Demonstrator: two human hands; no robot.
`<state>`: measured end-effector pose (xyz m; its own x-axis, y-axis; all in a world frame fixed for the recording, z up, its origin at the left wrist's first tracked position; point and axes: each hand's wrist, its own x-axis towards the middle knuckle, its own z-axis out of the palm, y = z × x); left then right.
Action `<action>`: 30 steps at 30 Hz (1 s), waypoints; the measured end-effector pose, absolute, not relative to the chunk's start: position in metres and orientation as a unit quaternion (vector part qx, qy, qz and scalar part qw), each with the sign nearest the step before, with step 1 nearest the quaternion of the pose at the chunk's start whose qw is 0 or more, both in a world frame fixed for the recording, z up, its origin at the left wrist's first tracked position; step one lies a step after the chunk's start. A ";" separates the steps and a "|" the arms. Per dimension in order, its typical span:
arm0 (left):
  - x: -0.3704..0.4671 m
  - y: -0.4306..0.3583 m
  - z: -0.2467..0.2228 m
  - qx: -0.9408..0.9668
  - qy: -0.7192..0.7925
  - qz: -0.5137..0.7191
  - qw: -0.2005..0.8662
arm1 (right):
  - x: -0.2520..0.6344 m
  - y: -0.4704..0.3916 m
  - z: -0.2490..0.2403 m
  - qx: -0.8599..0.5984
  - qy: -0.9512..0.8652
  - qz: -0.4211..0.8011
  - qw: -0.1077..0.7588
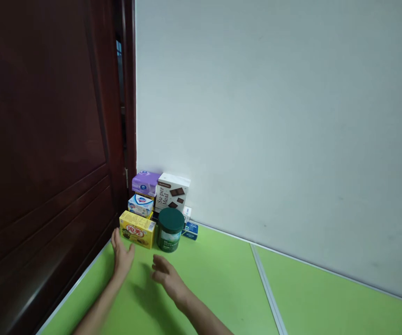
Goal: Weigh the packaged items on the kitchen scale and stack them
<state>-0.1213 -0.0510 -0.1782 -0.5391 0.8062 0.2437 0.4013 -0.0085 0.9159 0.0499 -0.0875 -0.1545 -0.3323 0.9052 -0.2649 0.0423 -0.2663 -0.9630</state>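
My left hand (122,253) is open at the left front of a yellow snack box (137,230), its fingertips by the box's left end; whether they touch it I cannot tell. Lower right of that box, my right hand (166,273) hovers over the green surface with its fingers apart and nothing in them. Beside the yellow box stands a green canister (170,230) with a dark green lid. Behind them are a white and blue soap box (140,205), a purple box (145,182) and a white "Super Meal" box (173,191) with chocolate pictures.
A small blue box (190,231) lies right of the canister, against the white wall (278,116). At left rises a dark red-brown wooden door (40,121). A pale strip (267,288) crosses the green surface (222,265) on the right.
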 end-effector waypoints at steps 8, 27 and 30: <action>-0.018 -0.201 -0.213 0.584 0.535 0.469 0.390 | 0.157 -0.204 -0.104 -0.405 -0.535 0.692 0.265; 0.083 -0.324 -0.208 0.380 0.498 0.331 0.705 | 0.265 -0.347 -0.188 -0.651 -0.324 0.497 0.473; 0.083 -0.327 -0.205 0.379 0.511 0.338 0.694 | 0.256 -0.347 -0.190 -0.635 -0.319 0.507 0.487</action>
<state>0.0829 -0.3266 -0.2046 0.2494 0.8557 -0.4534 -0.0813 0.4850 0.8707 0.2558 -0.3473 -0.1899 0.2824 0.8992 -0.3343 -0.0897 -0.3222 -0.9424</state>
